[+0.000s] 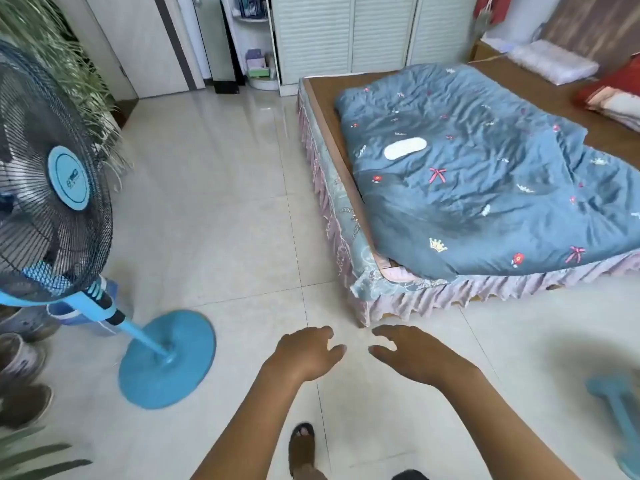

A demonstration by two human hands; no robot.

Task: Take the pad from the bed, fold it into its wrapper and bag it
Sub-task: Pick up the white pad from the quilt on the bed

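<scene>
Your left hand (304,351) and right hand (412,355) hung side by side at the lower centre of the frame, above the pale tiled floor (225,209). Both had an open, empty grip, fingers loosely spread and curled a little, thumbs turned toward each other and not touching. The pad (405,148) lay flat and unfolded on the blue patterned quilt (485,188), right of centre in the upper half of the frame, well apart from either hand. The quilt covered the bed (346,237), whose frilled skirt hung to the floor just above your hands. A blue standing fan (65,188) filled the left edge of the frame, its round base resting on the tiles. One sandalled foot (303,448) showed at the bottom centre, between your forearms.
</scene>
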